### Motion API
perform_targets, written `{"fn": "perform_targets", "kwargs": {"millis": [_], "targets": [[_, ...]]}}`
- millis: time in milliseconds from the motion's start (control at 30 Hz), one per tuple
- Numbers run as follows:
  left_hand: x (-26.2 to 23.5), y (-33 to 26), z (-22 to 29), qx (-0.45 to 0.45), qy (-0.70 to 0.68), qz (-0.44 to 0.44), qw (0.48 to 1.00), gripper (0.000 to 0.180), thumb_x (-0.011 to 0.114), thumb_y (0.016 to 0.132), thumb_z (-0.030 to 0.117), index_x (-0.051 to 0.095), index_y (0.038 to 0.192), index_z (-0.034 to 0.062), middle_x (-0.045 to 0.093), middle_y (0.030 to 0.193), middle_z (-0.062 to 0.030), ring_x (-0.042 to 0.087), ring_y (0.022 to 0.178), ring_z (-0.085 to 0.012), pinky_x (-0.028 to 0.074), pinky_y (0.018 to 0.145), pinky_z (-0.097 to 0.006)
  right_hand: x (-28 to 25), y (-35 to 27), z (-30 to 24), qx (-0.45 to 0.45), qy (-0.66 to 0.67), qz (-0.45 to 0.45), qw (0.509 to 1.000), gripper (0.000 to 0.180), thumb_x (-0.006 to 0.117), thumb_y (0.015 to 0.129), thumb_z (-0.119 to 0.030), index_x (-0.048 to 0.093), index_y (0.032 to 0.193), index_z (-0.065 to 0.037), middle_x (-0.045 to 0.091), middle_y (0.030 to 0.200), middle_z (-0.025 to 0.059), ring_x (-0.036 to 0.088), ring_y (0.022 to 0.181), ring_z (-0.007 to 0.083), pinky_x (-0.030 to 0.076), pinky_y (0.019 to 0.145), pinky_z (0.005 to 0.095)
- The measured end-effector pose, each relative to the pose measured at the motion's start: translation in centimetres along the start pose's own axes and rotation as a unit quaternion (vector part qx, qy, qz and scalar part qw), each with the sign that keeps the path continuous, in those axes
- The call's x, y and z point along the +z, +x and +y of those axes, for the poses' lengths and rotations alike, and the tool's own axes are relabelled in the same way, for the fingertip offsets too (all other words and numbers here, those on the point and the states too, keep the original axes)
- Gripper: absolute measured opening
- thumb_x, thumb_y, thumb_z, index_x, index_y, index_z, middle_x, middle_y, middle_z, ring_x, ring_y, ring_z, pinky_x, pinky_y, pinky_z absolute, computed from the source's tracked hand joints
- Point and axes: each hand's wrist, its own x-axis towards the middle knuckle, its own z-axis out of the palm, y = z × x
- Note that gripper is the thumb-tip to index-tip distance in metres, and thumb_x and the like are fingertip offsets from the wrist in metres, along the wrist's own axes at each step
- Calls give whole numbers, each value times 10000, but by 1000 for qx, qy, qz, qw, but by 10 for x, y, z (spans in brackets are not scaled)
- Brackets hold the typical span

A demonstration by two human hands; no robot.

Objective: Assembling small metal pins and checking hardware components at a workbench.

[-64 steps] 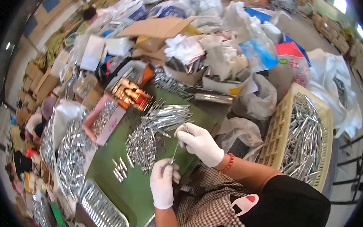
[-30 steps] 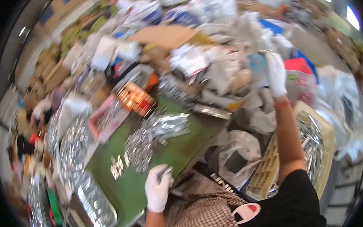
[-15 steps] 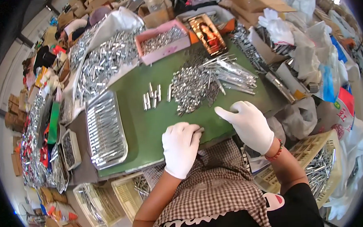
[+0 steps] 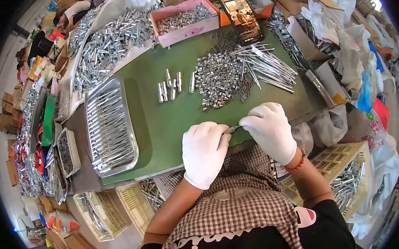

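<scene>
My left hand (image 4: pixel 205 155), in a white glove, is closed at the near edge of the green tabletop (image 4: pixel 164 140). Its thumb and fingers pinch a small dark metal piece (image 4: pixel 233 129), whose exact kind I cannot make out. My gloved right hand (image 4: pixel 271 133) comes in from the other side, fingertips pinched at the piece's right end. Beyond the hands lies a heap of short silvery metal sleeves (image 4: pixel 213 82), with long thin metal rods (image 4: pixel 274 69) on its right. Several metal tubes (image 4: pixel 172 88) lie left of the heap.
A metal tray (image 4: pixel 134 146) of rods with sleeves stands at the left. Behind are a pink box (image 4: pixel 189 33) of small parts, a propped phone (image 4: pixel 242 21) and a big pile of metal tubes (image 4: pixel 108 48). Plastic crates (image 4: pixel 101 217) stand below the table edge.
My right hand has moved left and closed from a spread thumb and fingers into a pinch, meeting my left hand at the small metal piece. The phone's screen shows a different picture.
</scene>
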Motion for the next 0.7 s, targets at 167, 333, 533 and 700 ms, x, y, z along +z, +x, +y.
{"fn": "perform_targets", "kwargs": {"millis": [167, 333, 533, 700], "targets": [[2, 0, -1, 16, 0, 7, 1000, 123, 780, 807, 133, 744, 924, 121, 692, 960, -72, 641, 929, -328, 480, 837, -451, 2, 4, 2, -12, 26, 4, 1000, 166, 753, 749, -111, 720, 887, -196, 640, 878, -6, 628, 902, 263, 480, 873, 419], [0, 1, -3, 14, -1, -2, 1000, 123, 779, 805, 135, 741, 922, 127, 688, 952, -61, 638, 920, -324, 472, 828, -449, -6, 18, -5, 48, 34, 36, 998, 136, 785, 754, -110, 735, 847, -195, 654, 885, -23, 633, 888, 261, 480, 837, 413], [-1, 3, -2, 15, 0, -14, 1000, 111, 776, 806, 141, 738, 910, 127, 683, 939, -61, 636, 904, -318, 473, 808, -446, 13, 44, 15, 18, 21, 46, 999, 122, 795, 754, -109, 742, 836, -182, 657, 897, -2, 635, 894, 260, 475, 810, 404], [-1, 2, -1, 23, 4, -4, 1000, 116, 780, 804, 148, 738, 910, 127, 682, 922, -60, 639, 888, -315, 478, 796, -444, 22, 51, 17, -18, 3, 18, 1000, 79, 773, 779, -156, 711, 827, -162, 625, 860, 13, 622, 883, 274, 475, 814, 416]]}}
